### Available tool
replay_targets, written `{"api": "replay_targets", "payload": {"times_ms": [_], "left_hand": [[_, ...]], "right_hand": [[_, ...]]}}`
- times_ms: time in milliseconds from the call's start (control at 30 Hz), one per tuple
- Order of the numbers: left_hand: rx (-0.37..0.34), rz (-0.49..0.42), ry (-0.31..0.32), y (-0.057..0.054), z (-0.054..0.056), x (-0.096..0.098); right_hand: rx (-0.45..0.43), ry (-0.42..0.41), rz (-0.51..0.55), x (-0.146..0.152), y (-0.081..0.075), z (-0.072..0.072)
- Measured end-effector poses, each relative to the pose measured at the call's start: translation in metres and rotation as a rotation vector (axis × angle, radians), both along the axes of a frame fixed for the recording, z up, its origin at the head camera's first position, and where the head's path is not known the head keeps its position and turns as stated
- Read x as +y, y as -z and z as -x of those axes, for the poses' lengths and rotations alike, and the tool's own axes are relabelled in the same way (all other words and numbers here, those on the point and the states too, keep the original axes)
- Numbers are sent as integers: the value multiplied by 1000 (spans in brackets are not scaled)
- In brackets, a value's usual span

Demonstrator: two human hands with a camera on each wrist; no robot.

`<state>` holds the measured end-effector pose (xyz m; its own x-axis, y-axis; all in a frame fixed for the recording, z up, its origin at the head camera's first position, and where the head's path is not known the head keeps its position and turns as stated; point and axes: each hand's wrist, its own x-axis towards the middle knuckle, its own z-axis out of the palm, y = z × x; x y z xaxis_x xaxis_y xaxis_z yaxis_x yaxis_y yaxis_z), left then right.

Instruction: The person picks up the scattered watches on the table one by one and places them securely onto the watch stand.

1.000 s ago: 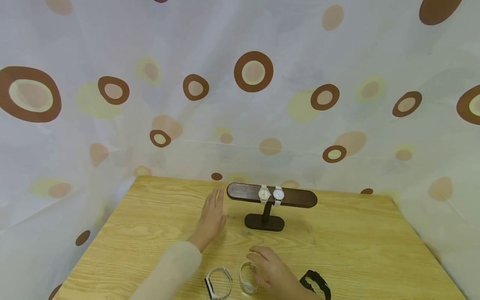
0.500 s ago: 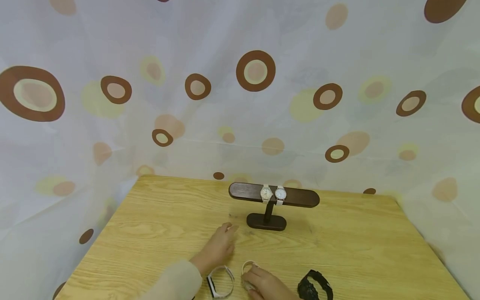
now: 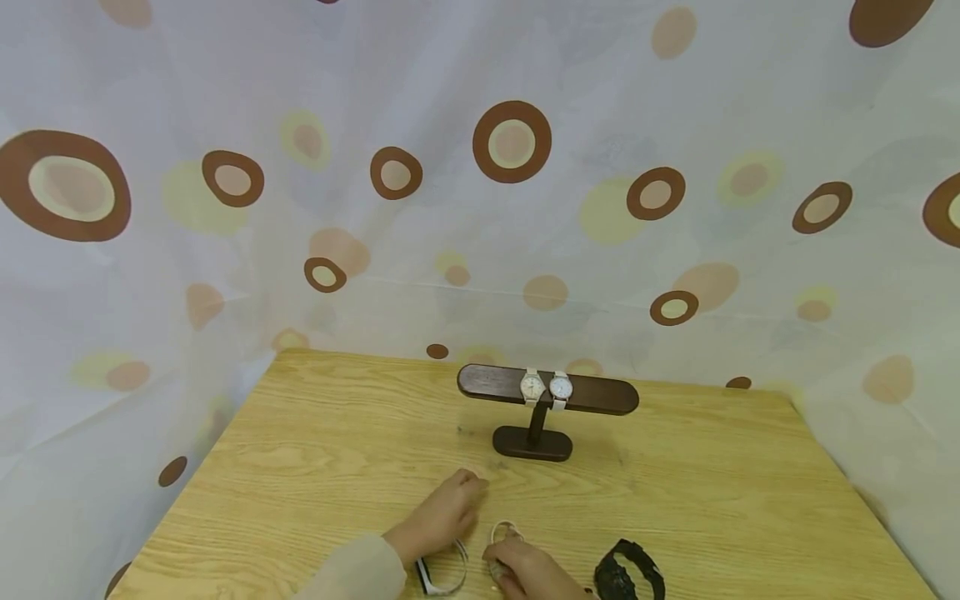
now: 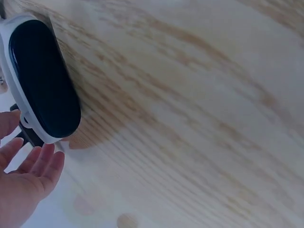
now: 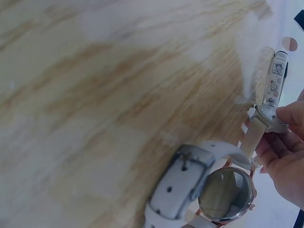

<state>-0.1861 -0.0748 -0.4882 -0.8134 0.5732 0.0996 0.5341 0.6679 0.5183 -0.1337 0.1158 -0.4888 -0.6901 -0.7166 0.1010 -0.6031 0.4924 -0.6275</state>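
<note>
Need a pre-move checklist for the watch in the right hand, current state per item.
1. Right hand gripping the pale-strapped watch: ok, fingers pinch it.
2. Left hand free to help: ok, appears to hold nothing.
3. Left hand clear of the white fitness band: cannot tell; they overlap in the head view.
4. Dark stand upright: ok.
5. Room on its bar: ok, bare wood either side of the two mounted watches.
6. Held watch's clasp fastened: cannot tell.

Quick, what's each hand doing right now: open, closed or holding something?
Left hand: open, holding nothing.
Right hand: closed, pinching a pale-strapped watch.
</note>
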Motion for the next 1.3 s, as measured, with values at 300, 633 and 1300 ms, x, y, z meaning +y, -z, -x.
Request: {"api": "replay_targets", "payload": {"times_ms": [300, 633, 1300], "left_hand": [[-42, -77, 4, 1, -6, 3], [35, -173, 58, -3, -12, 9], [30, -306, 153, 0, -20, 14]], "right_hand": [[-265, 170, 244, 2, -6, -2], [-530, 311, 458, 5, -15, 0], [-682, 605, 625, 3, -32, 2]]}}
